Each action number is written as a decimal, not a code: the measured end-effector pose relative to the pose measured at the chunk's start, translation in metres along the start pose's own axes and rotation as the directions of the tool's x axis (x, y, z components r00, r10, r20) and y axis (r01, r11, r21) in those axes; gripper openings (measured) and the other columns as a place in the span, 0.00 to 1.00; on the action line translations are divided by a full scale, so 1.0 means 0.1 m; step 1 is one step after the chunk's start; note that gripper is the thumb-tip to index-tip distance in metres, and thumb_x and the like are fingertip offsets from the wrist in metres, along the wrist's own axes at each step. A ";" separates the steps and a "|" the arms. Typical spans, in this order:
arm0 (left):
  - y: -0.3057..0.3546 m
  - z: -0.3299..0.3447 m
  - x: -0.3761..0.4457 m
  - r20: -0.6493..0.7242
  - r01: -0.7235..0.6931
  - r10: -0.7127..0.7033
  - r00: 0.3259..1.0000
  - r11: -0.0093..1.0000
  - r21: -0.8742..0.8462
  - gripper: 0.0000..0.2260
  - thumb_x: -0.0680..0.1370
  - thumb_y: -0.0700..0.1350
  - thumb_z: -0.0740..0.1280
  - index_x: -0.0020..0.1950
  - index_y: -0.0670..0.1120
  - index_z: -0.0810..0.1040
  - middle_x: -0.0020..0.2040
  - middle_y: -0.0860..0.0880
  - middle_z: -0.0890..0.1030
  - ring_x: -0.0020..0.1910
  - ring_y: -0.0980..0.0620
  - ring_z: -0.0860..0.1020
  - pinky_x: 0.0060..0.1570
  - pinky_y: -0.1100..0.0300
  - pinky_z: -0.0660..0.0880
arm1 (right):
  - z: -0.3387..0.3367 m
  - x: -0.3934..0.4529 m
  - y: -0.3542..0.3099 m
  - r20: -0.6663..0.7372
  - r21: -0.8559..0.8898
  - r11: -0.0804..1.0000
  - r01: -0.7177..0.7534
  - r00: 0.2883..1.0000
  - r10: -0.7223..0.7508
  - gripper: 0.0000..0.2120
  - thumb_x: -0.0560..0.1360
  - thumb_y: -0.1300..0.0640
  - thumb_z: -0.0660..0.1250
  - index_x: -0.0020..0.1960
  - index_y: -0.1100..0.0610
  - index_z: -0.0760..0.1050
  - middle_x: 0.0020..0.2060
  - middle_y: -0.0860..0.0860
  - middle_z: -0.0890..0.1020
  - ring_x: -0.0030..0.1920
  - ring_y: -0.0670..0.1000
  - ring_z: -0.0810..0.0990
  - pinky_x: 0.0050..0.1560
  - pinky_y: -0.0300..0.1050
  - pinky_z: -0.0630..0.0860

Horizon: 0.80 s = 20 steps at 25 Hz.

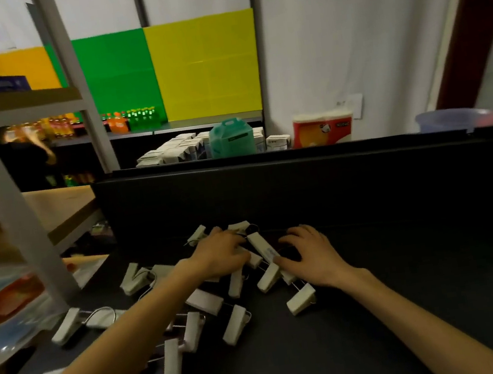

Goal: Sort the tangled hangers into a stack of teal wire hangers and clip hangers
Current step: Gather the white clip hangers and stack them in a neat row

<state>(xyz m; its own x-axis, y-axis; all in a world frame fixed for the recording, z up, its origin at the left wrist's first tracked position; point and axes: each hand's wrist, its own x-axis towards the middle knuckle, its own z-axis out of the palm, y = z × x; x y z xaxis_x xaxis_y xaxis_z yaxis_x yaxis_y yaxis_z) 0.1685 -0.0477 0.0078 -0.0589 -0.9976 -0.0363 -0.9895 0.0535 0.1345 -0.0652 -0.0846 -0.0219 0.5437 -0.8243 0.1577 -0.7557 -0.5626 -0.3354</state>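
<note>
A tangle of clip hangers (pixel 235 296) with cream-white plastic clips and thin metal wire lies spread over the dark table (pixel 414 306). Several clips trail toward the near left corner. My left hand (pixel 221 253) rests palm down on the far middle of the pile, fingers spread over the clips. My right hand (pixel 310 254) lies beside it, fingers curled onto a long white clip bar (pixel 261 246) and the clips under it. Whether either hand grips anything is unclear. No teal wire hanger can be made out in the dim pile.
A black upright panel (pixel 302 188) walls the table's far side. Behind it stand a teal jug (pixel 231 138), white cartons and a paper-roll pack (pixel 322 128). A grey shelf frame (pixel 13 203) with plastic bags stands at the left.
</note>
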 end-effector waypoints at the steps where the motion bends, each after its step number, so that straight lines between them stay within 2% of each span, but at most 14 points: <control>1: -0.04 -0.01 0.01 0.009 -0.056 0.056 0.998 0.998 -0.029 0.20 0.77 0.56 0.61 0.67 0.54 0.78 0.67 0.50 0.77 0.61 0.50 0.75 0.56 0.49 0.77 | -0.03 -0.08 -0.02 -0.016 0.044 0.999 -0.024 1.000 0.025 0.29 0.77 0.36 0.63 0.74 0.48 0.69 0.76 0.50 0.64 0.78 0.52 0.57 0.76 0.54 0.58; 3: -0.10 -0.04 0.02 0.037 -0.124 0.127 0.991 0.990 -0.072 0.18 0.76 0.56 0.63 0.64 0.54 0.80 0.63 0.51 0.79 0.54 0.53 0.78 0.53 0.51 0.80 | -0.08 -0.26 -0.09 -0.007 0.069 0.994 -0.083 0.996 0.083 0.30 0.75 0.41 0.68 0.74 0.47 0.68 0.76 0.49 0.64 0.77 0.51 0.60 0.75 0.51 0.62; 5: -0.09 -0.04 0.03 0.060 -0.162 0.168 0.984 0.982 -0.099 0.18 0.76 0.53 0.67 0.66 0.54 0.78 0.62 0.52 0.79 0.55 0.53 0.78 0.54 0.53 0.79 | -0.07 -0.46 -0.17 0.019 0.023 0.993 -0.120 0.993 0.119 0.33 0.73 0.43 0.70 0.75 0.47 0.66 0.75 0.47 0.65 0.74 0.49 0.64 0.71 0.48 0.67; 7: -0.06 -0.02 0.01 0.007 -0.212 0.214 0.977 0.971 -0.108 0.18 0.77 0.51 0.68 0.68 0.52 0.77 0.63 0.52 0.77 0.58 0.52 0.77 0.57 0.54 0.77 | 0.00 -0.59 -0.25 -0.008 -0.020 0.987 -0.159 0.987 0.159 0.33 0.74 0.46 0.70 0.76 0.47 0.64 0.71 0.46 0.69 0.68 0.47 0.69 0.65 0.43 0.72; 10: 0.00 0.07 0.02 -0.077 -0.288 0.280 0.957 0.950 -0.121 0.17 0.80 0.49 0.68 0.69 0.52 0.76 0.66 0.49 0.77 0.62 0.51 0.76 0.60 0.55 0.75 | 0.02 -0.70 -0.26 -0.080 0.142 0.958 -0.249 0.962 0.262 0.28 0.76 0.55 0.70 0.74 0.48 0.68 0.66 0.46 0.75 0.61 0.44 0.76 0.59 0.40 0.76; 12: 0.03 0.12 0.01 -0.101 -0.330 0.319 0.942 0.937 -0.119 0.21 0.80 0.50 0.67 0.73 0.53 0.72 0.69 0.48 0.73 0.66 0.48 0.73 0.63 0.53 0.73 | -0.01 -0.80 -0.22 -0.110 0.311 0.906 -0.288 0.936 0.335 0.27 0.75 0.59 0.71 0.72 0.49 0.70 0.64 0.46 0.76 0.60 0.44 0.77 0.61 0.43 0.77; 14: 0.07 0.16 -0.01 -0.142 -0.359 0.344 0.928 0.929 -0.093 0.23 0.81 0.52 0.66 0.76 0.54 0.68 0.70 0.47 0.70 0.69 0.46 0.69 0.64 0.53 0.71 | -0.05 -0.94 -0.17 -0.211 0.432 0.859 -0.275 0.895 0.393 0.25 0.75 0.63 0.71 0.71 0.51 0.72 0.62 0.46 0.75 0.62 0.46 0.77 0.62 0.46 0.78; 16: 0.15 0.17 -0.04 -0.195 -0.412 0.395 0.898 0.910 -0.055 0.22 0.81 0.51 0.65 0.76 0.53 0.69 0.71 0.47 0.68 0.71 0.47 0.66 0.65 0.53 0.71 | -0.09 -1.09 -0.16 -0.322 0.488 0.838 -0.245 0.842 0.434 0.25 0.75 0.66 0.71 0.70 0.52 0.73 0.60 0.46 0.75 0.61 0.48 0.78 0.58 0.47 0.80; 20: 0.40 0.11 -0.06 -0.263 -0.486 0.469 0.843 0.874 -0.001 0.22 0.81 0.51 0.66 0.74 0.53 0.70 0.72 0.47 0.67 0.73 0.47 0.64 0.69 0.50 0.68 | -0.16 -1.39 -0.08 -0.453 0.500 0.840 -0.209 0.764 0.460 0.24 0.74 0.67 0.72 0.67 0.52 0.75 0.58 0.44 0.77 0.56 0.48 0.80 0.51 0.48 0.83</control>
<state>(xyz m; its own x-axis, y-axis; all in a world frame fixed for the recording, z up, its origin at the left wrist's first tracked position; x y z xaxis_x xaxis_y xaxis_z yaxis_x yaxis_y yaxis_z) 0.1282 -0.0387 0.0028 -0.4785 -0.8277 0.2933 -0.8361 0.5315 0.1358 -0.1402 0.0333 -0.0260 -0.0978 -0.9170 0.3867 -0.5659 -0.2684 -0.7796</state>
